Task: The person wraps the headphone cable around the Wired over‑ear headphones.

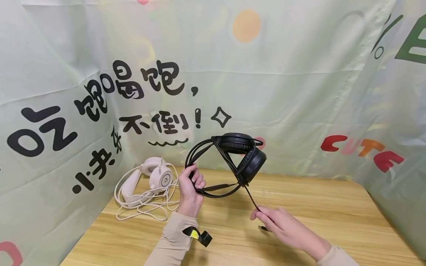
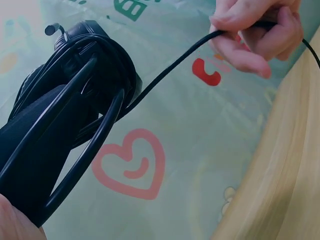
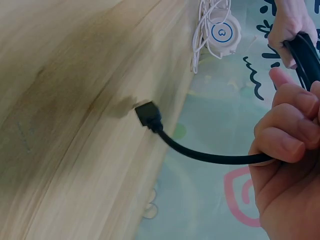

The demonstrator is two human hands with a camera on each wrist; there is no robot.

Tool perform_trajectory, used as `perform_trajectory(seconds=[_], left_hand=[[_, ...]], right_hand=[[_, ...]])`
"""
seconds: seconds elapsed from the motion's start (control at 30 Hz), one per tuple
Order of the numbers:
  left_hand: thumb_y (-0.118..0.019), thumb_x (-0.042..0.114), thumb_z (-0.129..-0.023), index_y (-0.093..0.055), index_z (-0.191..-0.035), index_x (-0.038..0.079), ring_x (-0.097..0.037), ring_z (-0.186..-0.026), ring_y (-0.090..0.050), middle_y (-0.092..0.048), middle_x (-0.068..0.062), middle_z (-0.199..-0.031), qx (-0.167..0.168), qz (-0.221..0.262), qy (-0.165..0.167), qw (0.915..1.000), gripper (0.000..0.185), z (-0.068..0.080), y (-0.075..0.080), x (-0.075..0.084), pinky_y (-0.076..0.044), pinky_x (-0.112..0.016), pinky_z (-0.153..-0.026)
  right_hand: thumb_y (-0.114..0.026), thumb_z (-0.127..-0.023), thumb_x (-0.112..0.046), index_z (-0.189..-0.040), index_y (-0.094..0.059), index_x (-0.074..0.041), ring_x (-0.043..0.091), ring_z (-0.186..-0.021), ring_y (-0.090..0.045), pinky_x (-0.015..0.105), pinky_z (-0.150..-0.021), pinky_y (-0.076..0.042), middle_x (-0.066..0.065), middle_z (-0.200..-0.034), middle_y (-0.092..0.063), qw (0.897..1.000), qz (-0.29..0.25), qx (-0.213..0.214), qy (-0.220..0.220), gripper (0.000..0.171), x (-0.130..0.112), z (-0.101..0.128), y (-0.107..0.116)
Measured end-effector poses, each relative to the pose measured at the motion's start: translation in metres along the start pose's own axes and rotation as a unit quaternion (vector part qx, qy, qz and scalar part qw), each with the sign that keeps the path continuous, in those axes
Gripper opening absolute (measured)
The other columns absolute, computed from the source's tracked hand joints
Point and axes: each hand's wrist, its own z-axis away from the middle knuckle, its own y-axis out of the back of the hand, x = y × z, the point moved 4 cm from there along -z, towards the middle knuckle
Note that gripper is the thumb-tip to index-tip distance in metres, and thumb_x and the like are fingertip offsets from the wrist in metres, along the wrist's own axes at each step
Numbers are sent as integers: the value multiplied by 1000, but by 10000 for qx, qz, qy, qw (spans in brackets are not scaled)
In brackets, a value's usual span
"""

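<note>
Headphones of black plastic with padded round ear cups (image 1: 244, 157) hang in the air above the far middle of the pale wooden tabletop (image 1: 316, 207), their long axis running roughly level from the headband on the left to the stacked ear cups on the right, cups facing the near right. The left hand (image 1: 190, 186) grips the thin black headband at its left end, fingers curled round it. A black cable (image 1: 251, 197) is wound around the cups and leaves them slanting down toward the near right, where the right hand (image 1: 283, 223) pinches it between curled fingers just above the tabletop. Past that hand a short tail of cable ends in a black rectangular plug (image 3: 148, 114), held just clear of the wood.

To the far left, well apart from the black set, white headphones with a tangled white cord (image 1: 151, 184) lie on the tabletop against the backdrop. A pale green printed cloth (image 1: 299, 92) closes the far side and both flanks; the near and right tabletop lies bare.
</note>
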Motion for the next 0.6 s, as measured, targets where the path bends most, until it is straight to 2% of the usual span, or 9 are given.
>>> perform_trajectory(seconds=[0.17, 0.3, 0.33, 0.43, 0.53, 0.57, 0.6], left_hand=[[-48, 8, -103, -45, -80, 18, -1, -40, -29, -28, 10, -54, -33, -25, 54, 10000, 25, 0, 0, -2, -24, -13, -40], [-48, 8, -102, -46, -83, 18, -1, -41, -29, -28, 11, -54, 7, -56, 1, 10000, 22, 0, 1, -3, -24, -13, -40], [-49, 8, -102, -47, -83, 18, -1, -41, -29, -28, 11, -54, 24, -67, -14, 10000, 21, 0, 1, -3, -24, -13, -40], [-49, 8, -101, -46, -81, 18, -1, -40, -29, -28, 11, -53, 44, -84, -42, 9999, 23, -1, 2, -3, -24, -13, -40], [-50, 8, -101, -44, -79, 19, -1, -39, -29, -28, 12, -52, 47, -91, -84, 9999, 25, -2, 2, -3, -23, -13, -39], [-50, 7, -101, -44, -78, 19, 0, -39, -30, -28, 12, -52, 47, -94, -98, 9999, 26, -2, 3, -3, -23, -13, -39], [-50, 7, -100, -44, -79, 19, 0, -39, -30, -28, 12, -52, 49, -95, -109, 9999, 25, -2, 3, -3, -23, -13, -39]], right_hand=[[-49, -112, -4, -118, -67, -25, -15, -59, -32, 10, -61, -43, -24, -71, -34, 9999, -53, -114, -48, 29, -7, 5, 0], [-48, -114, -10, -120, -68, -27, -13, -58, -27, 15, -67, -45, -25, -67, -29, 9992, 37, -298, -261, 27, -11, 9, 1], [-48, -114, -11, -120, -68, -28, -13, -60, -31, 17, -68, -46, -26, -68, -36, 9990, 87, -324, -304, 26, -13, 10, 1], [-46, -115, -14, -121, -68, -28, -11, -62, -36, 19, -70, -46, -24, -70, -39, 9977, 128, -472, -467, 26, -14, 13, 2], [-46, -116, -14, -122, -68, -27, -9, -71, -47, 20, -69, -49, -22, -79, -55, 9973, 174, -533, -481, 26, -16, 15, 4], [-45, -116, -15, -122, -68, -27, -8, -70, -47, 20, -69, -49, -21, -77, -53, 9970, 189, -556, -497, 26, -17, 15, 4], [-45, -116, -15, -122, -68, -27, -8, -71, -49, 20, -69, -50, -20, -80, -59, 9970, 200, -557, -503, 26, -18, 16, 4]])
